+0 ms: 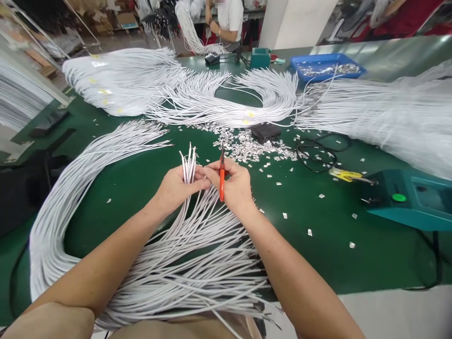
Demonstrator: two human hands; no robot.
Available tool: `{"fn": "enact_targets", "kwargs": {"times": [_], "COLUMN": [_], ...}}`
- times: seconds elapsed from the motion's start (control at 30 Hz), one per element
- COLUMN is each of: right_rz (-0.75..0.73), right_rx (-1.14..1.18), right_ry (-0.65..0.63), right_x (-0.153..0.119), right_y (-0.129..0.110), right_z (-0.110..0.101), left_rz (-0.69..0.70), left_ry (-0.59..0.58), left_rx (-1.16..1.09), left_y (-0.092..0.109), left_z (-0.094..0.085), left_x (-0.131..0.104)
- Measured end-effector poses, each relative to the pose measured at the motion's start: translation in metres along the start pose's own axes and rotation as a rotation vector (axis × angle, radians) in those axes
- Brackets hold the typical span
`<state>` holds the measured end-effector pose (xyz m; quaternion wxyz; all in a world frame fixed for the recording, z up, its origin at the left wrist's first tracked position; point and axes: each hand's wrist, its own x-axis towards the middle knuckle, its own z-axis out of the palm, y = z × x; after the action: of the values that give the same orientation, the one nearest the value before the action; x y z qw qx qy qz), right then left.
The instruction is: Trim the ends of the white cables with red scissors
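Note:
My left hand (176, 186) is closed round a small bunch of white cables (189, 165), their ends sticking up above the thumb. Close beside it, my right hand (236, 186) grips a pair of orange-handled scissors (221, 181), dark tips pointing away from me. The fingertips of both hands meet near the cables; what lies between them is too small to make out. Beneath my wrists spreads a large loop of white cables (162, 268), its loose ends to the right and its other ends curving round at the left.
Small silvery scraps (243, 143) are strewn over the green table (300, 254). Cable bundles (123, 80) lie along the back. At right stand a teal machine (413, 197) and yellow-handled pliers (348, 175). Behind are a blue tray (326, 66) and a person (229, 21).

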<state>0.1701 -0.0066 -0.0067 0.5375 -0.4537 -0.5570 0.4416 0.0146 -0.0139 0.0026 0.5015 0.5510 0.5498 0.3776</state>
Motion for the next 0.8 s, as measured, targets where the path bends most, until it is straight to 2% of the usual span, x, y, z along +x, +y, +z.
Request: {"fn": "enact_targets", "kwargs": {"times": [0.1, 0.23, 0.33, 0.4, 0.5, 0.67, 0.8], "right_rz": [0.129, 0.305, 0.352, 0.337, 0.301, 0.173, 0.076], "right_rx": [0.117, 0.352, 0.424, 0.391, 0.14, -0.528, -0.785], "right_ry": [-0.025, -0.194, -0.285, -0.293, -0.259, -0.264, -0.295], "right_x": [0.002, 0.006, 0.008, 0.009, 0.011, 0.011, 0.01], "right_y": [0.001, 0.0, 0.001, 0.003, 0.009, 0.013, 0.012], "right_z": [0.0, -0.003, -0.008, -0.011, -0.016, -0.018, -0.016], "left_rz": [0.019, 0.001, -0.005, -0.002, 0.015, 0.051, 0.068], "left_ry": [0.007, -0.005, -0.043, -0.037, 0.033, 0.095, 0.116], "left_rx": [-0.116, -0.187, -0.209, -0.21, -0.17, -0.099, -0.044], "left_y": [0.0, 0.0, 0.001, 0.001, 0.001, -0.001, 0.001], "left_z": [0.002, 0.004, 0.004, 0.003, 0.001, -0.003, -0.004], "left_x": [0.001, 0.001, 0.0, 0.0, 0.001, 0.003, 0.002]}}
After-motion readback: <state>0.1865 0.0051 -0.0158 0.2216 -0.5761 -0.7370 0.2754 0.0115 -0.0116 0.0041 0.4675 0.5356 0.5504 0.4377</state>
